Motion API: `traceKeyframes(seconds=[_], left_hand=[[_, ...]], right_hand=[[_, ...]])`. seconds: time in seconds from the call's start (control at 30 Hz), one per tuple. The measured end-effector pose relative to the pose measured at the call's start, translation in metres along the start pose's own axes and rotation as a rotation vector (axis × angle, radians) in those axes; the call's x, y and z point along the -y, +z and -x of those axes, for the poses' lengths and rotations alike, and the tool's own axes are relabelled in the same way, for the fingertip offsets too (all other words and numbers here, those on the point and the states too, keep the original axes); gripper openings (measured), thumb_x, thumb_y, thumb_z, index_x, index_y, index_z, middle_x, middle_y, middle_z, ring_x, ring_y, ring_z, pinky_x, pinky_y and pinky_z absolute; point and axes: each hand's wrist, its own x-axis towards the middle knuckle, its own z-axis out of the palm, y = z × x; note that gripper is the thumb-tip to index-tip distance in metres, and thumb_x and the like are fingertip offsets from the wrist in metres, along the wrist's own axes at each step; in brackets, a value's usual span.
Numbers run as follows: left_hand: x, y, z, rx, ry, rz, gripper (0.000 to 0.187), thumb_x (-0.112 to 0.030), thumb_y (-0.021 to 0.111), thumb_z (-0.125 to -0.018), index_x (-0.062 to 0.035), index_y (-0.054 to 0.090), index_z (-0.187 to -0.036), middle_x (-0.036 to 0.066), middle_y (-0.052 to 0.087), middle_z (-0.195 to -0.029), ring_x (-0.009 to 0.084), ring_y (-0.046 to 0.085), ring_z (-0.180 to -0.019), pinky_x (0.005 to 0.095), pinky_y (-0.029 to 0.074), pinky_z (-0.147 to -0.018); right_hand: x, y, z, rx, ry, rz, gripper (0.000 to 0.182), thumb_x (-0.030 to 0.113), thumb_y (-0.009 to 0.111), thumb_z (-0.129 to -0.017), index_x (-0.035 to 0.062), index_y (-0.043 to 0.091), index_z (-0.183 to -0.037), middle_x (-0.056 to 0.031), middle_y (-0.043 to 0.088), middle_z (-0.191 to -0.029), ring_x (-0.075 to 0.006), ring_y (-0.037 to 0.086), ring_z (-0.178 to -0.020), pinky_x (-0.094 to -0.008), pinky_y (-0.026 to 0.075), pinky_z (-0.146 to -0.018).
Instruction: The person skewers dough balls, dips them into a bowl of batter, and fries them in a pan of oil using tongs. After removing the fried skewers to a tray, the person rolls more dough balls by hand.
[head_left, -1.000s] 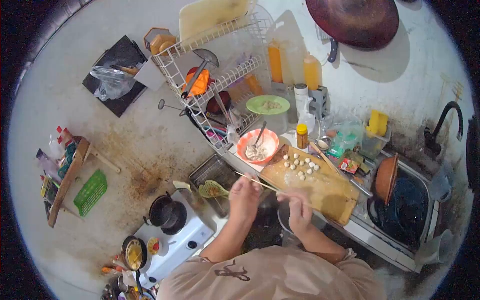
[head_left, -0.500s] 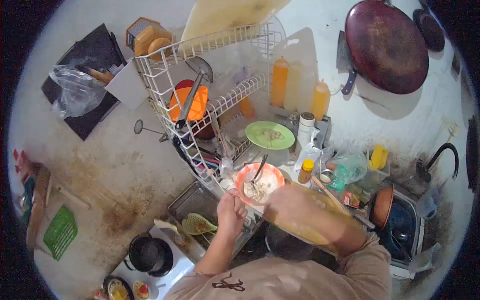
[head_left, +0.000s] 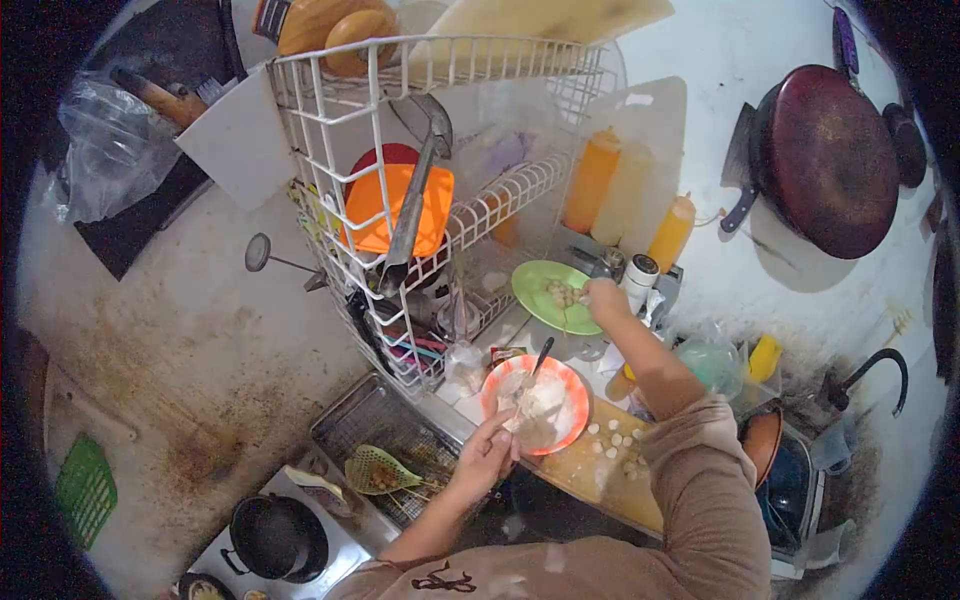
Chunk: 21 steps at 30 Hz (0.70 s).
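My left hand [head_left: 487, 452] is at the lower left rim of an orange-and-white bowl [head_left: 573, 432], its fingers pinched together; what they hold, if anything, is too small to make out. White flour-like mix and a dark-handled spoon [head_left: 540, 362] are in the bowl. Over the right edge of a green plate [head_left: 535, 283], my right hand [head_left: 606, 303] is closed beside small pale balls [head_left: 562, 292]; its fingertips are too small to read. Several white round pieces [head_left: 612, 440] lie on the wooden board [head_left: 572, 473] right of the bowl.
A white wire rack [head_left: 375, 130] with utensils rises at the left. Sauce bottles [head_left: 593, 180] and a white-capped jar [head_left: 640, 275] stand behind the plate. A black pot [head_left: 278, 537] and a green strainer [head_left: 375, 470] are at lower left. The sink [head_left: 795, 460] lies at right.
My right hand has moved from above the board up to the green plate, uncovering white pieces on the board. My left hand now reaches in at the bowl's rim. The whole view has shifted.
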Motion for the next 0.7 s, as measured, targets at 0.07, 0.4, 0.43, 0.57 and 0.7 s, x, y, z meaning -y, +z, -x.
traceKeyframes(seconds=[0.07,0.4,0.43,0.57,0.7], left_hand=[[-0.001,0.001,-0.004,-0.022,-0.009,-0.038,0.035,-0.012,0.038,-0.088,-0.0124,0.036,-0.123,0.001,0.048,-0.067,0.0035,0.034,-0.043,0.0164,0.029,-0.039],[-0.008,0.036,-0.016,-0.034,0.283,-0.383,0.036,-0.005,0.041,-0.085,-0.0041,0.041,-0.121,-0.001,0.046,-0.070,0.0043,0.039,-0.061,0.0163,0.033,-0.057],[-0.009,0.043,-0.014,-0.022,0.314,-0.370,0.036,-0.004,0.041,-0.085,-0.0037,0.040,-0.121,-0.001,0.045,-0.069,0.0046,0.039,-0.061,0.0164,0.033,-0.057],[-0.014,0.081,0.005,0.058,0.319,-0.331,0.036,-0.001,0.040,-0.085,-0.0012,0.039,-0.121,-0.001,0.044,-0.069,0.0053,0.040,-0.061,0.0167,0.033,-0.057],[-0.011,0.105,0.016,0.068,0.352,-0.529,0.037,-0.001,0.039,-0.085,-0.0016,0.038,-0.122,-0.001,0.043,-0.068,0.0057,0.039,-0.061,0.0169,0.034,-0.058]], right_hand=[[0.001,0.006,0.005,-0.125,0.012,-0.274,0.021,0.010,0.052,-0.073,0.0090,0.058,-0.094,-0.0153,0.057,-0.088,-0.0276,0.058,-0.076,-0.0364,0.045,-0.071],[0.076,-0.122,0.123,0.341,0.174,-2.020,0.025,0.015,0.042,-0.087,-0.0027,0.047,-0.105,-0.0084,0.053,-0.090,-0.0187,0.056,-0.078,-0.0298,0.048,-0.071],[0.074,-0.129,0.132,0.334,0.140,-2.041,0.026,0.015,0.041,-0.087,-0.0027,0.047,-0.104,-0.0087,0.054,-0.090,-0.0195,0.056,-0.078,-0.0302,0.048,-0.072],[0.054,-0.160,0.166,0.132,0.044,-1.935,0.024,0.015,0.043,-0.087,-0.0027,0.048,-0.102,-0.0076,0.054,-0.086,-0.0213,0.058,-0.076,-0.0303,0.048,-0.071],[0.035,-0.182,0.194,0.070,0.017,-1.941,0.024,0.014,0.045,-0.086,-0.0032,0.049,-0.102,-0.0074,0.054,-0.085,-0.0206,0.058,-0.076,-0.0300,0.048,-0.069]])
